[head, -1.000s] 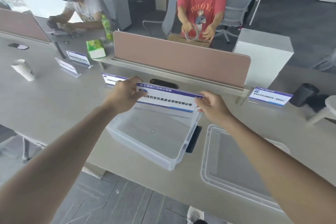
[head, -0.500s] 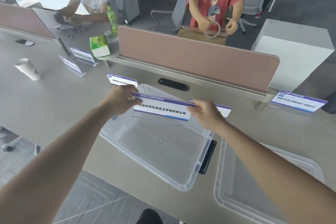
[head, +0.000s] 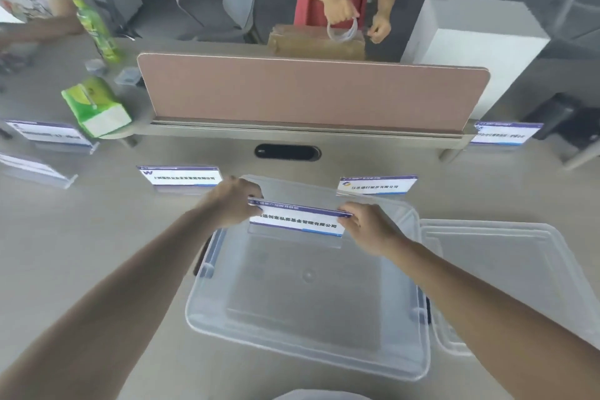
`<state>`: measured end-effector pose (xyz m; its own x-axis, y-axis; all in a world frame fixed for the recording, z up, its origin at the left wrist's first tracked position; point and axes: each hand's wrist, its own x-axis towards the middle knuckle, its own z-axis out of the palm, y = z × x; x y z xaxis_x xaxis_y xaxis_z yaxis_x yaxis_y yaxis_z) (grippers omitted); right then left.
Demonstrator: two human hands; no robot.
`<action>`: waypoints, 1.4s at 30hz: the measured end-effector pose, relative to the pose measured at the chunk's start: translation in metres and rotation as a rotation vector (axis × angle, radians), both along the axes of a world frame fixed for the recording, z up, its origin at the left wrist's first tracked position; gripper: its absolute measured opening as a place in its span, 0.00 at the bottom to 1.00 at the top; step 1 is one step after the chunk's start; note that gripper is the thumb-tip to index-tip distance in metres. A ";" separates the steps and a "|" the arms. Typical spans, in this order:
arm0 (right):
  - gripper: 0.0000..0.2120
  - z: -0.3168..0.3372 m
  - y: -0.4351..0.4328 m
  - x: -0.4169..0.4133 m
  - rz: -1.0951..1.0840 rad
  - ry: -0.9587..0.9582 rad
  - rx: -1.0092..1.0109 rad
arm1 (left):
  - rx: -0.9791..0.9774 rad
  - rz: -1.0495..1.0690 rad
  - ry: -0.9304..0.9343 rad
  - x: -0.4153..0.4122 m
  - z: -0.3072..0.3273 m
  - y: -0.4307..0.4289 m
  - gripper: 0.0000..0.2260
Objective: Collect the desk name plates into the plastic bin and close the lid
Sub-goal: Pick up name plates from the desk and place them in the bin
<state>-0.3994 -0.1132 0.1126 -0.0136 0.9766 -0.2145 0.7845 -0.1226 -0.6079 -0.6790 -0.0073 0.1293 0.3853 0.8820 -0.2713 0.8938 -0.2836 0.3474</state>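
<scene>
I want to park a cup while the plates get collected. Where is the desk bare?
Bare desk lies left of the plastic bin, below the left name plates. The strip by the divider is open around the cable slot. The lid crowds the right.

Single head-worn wide-angle view, looking forward and steeply down over the table; the plastic bin lies close below, the divider panel farther ahead.
</scene>
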 end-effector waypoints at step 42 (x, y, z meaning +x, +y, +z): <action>0.14 -0.055 0.029 -0.045 -0.224 -0.540 -0.153 | 0.336 -0.446 0.646 0.033 -0.043 0.007 0.12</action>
<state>-0.4448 -0.0843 0.0571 0.3391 0.9006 -0.2718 0.9222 -0.3754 -0.0932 -0.6465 0.0002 0.0862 0.5751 0.7577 -0.3084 0.6681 -0.6525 -0.3576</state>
